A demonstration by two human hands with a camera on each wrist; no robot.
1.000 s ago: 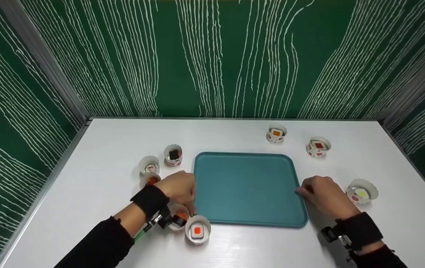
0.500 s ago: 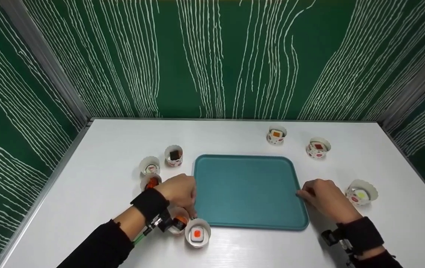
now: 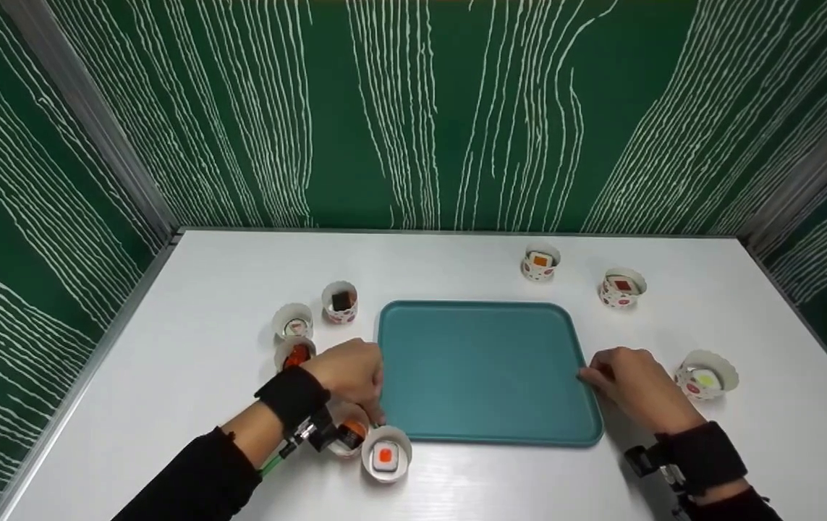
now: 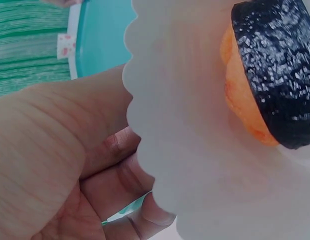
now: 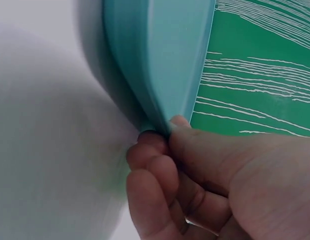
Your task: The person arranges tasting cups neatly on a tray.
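1. Cup sits just nearer us than our left hand, its hidden fingertips leaving us unable to tell its hold.
2. Tray lies between our hands, edge pinched in our right hand.
3. Patterned cups stand beyond.

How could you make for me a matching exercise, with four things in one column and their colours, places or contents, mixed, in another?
Things
1. Tray
2. Right hand
3. Left hand
4. Rightmost cup

Descriptions
A. Contains food with a yellow mark
B. At the tray's left edge
C. Blue-green
D. Pinches the tray's right edge

Right pairs: 1-C, 2-D, 3-B, 4-A
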